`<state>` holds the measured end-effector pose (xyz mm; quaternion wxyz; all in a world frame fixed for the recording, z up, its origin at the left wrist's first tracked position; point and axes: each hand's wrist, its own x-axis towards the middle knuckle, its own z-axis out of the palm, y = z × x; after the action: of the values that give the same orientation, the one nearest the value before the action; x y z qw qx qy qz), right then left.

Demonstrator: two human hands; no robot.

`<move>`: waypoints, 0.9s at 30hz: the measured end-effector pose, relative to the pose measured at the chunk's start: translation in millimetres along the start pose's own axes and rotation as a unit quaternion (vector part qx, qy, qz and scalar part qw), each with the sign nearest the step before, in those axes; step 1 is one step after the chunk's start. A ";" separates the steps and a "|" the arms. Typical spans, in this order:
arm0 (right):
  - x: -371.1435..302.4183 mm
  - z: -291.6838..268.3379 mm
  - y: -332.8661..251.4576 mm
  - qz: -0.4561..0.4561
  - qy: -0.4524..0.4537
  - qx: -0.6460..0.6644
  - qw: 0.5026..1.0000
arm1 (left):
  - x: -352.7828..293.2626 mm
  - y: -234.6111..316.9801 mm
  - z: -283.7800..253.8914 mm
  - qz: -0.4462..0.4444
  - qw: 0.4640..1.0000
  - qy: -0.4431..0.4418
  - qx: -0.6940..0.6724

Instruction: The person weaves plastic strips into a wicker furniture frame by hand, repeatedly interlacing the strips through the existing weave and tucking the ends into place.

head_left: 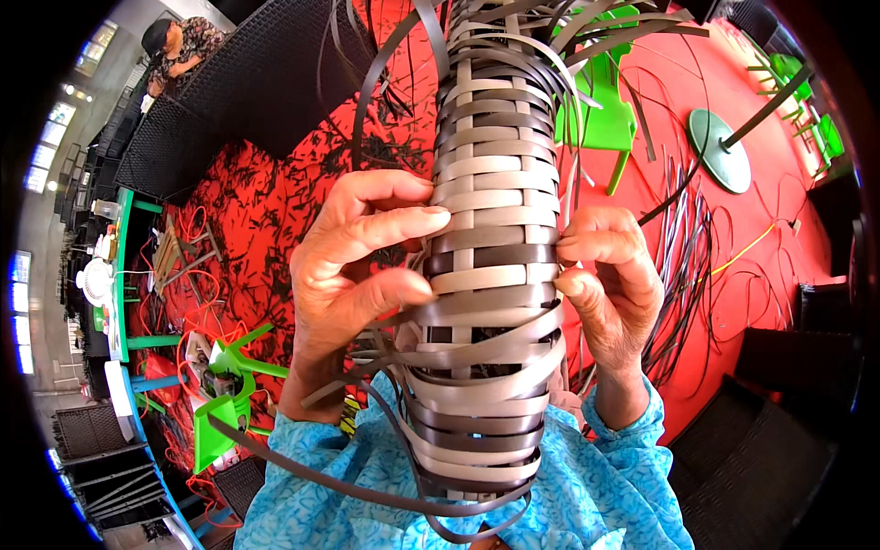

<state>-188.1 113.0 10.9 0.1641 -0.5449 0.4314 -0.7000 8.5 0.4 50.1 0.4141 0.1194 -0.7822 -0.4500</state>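
So the main thing here is a tapering tube of woven flat strips (pixel 495 202), grey, beige and dark brown, dead centre in the frame. Its long axis runs up and down, top edge to bottom, so it passes right between the two hands. The weave looks tight in the middle; lower down the strips bow out in looser loops, and one long dark strip (pixel 266 451) trails off toward the lower left.

Left hand (pixel 357 252) sits at the tube's left edge, thumb and fingers well parted, fingertips right at the weave. Right hand (pixel 610 275) is just as near on the other edge, thumb and forefinger curled close together there; can't tell if they're actually pinching a strip.

Further out: blue patterned shirt (pixel 632 417) at the bottom, green chair (pixel 610 119) upper right, red floor (pixel 738 238) all around, and another person (pixel 188 57) way up in the upper left.
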 end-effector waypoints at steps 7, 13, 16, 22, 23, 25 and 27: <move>7.1 -2.1 -5.2 -0.070 -0.030 -0.107 0.991 | 2.1 3.9 -5.9 0.060 0.995 -0.012 0.077; 5.6 2.0 -7.9 -0.060 -0.011 -0.109 0.992 | 2.6 8.6 -4.2 0.076 0.982 -0.017 0.170; 5.2 2.5 -7.4 -0.046 -0.008 -0.088 0.995 | 2.5 1.8 -3.6 0.087 0.983 -0.014 0.160; 19.7 -2.5 -19.8 -0.052 -0.046 -0.087 0.994 | -8.6 -10.5 -2.8 0.041 0.997 -0.030 0.052; 25.0 -2.8 -24.1 -0.063 -0.061 -0.121 0.989 | -12.1 -11.4 -1.7 0.023 0.997 -0.044 0.062; 36.7 -2.1 -33.1 -0.047 -0.103 -0.137 0.984 | -17.9 -15.1 4.0 -0.017 0.999 -0.030 0.005; 48.0 -1.5 -45.0 0.012 -0.173 -0.168 0.970 | -21.6 -17.9 6.8 -0.006 1.000 -0.013 0.017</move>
<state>-195.5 105.9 75.9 0.1507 -0.6723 0.5144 -0.5106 13.7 6.5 22.4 0.3989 0.1251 -0.7945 -0.4405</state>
